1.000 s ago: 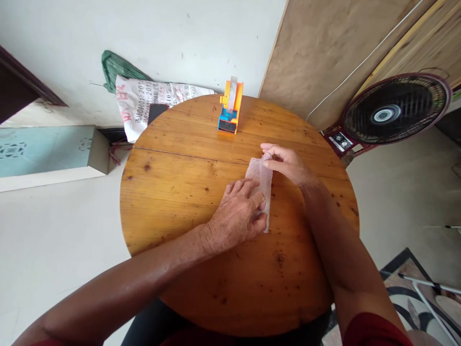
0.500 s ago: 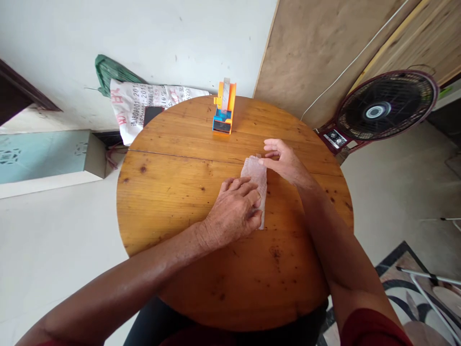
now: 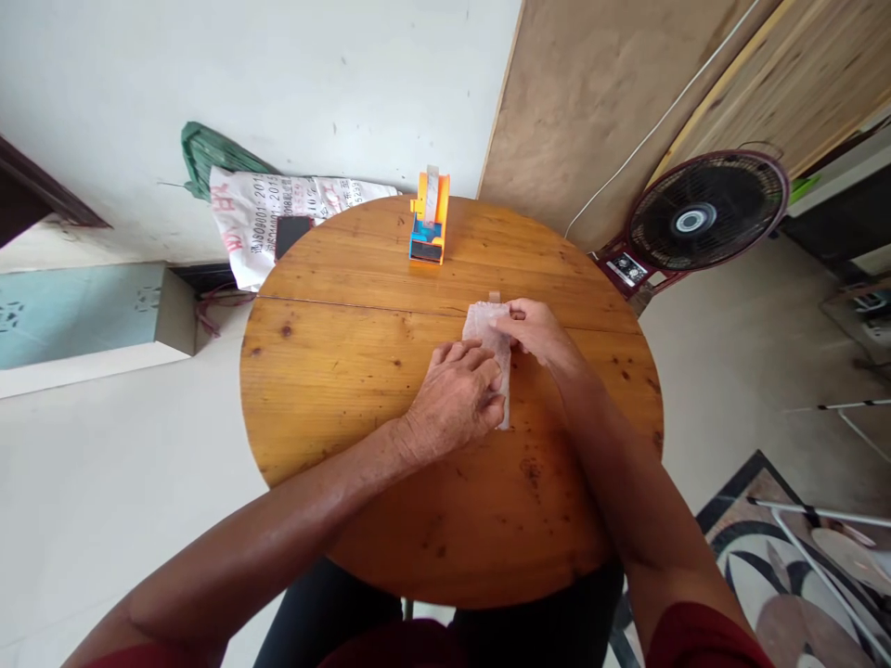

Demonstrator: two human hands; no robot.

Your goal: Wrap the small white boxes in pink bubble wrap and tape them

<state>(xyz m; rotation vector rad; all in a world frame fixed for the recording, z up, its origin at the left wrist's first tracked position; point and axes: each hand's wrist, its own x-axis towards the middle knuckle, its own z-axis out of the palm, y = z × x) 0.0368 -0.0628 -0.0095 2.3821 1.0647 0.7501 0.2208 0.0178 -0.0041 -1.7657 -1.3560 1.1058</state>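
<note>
A narrow, whitish, translucent strip of what looks like bubble wrap (image 3: 483, 320) lies folded on the wooden table, its long side running towards me. Across its lower left part rests my left hand (image 3: 458, 390), fingers bent and pressing it down. My right hand (image 3: 535, 329) is closed at the upper right edge, thumb on top and fingers tucked at the side. A short piece of clear tape (image 3: 494, 297) sticks out past the far end of the wrap. Whether anything is inside the wrap is hidden.
An orange and blue tape dispenser (image 3: 429, 223) stands at the far side of the round table (image 3: 334, 371). Beyond the edge are a printed white sack (image 3: 243, 218) by the wall and a fan (image 3: 696, 220) at the right.
My right hand has gone from spread fingers beside the wrap's far corner to closed on its right edge. My left hand stays on the wrap. The camera view has shifted slightly.
</note>
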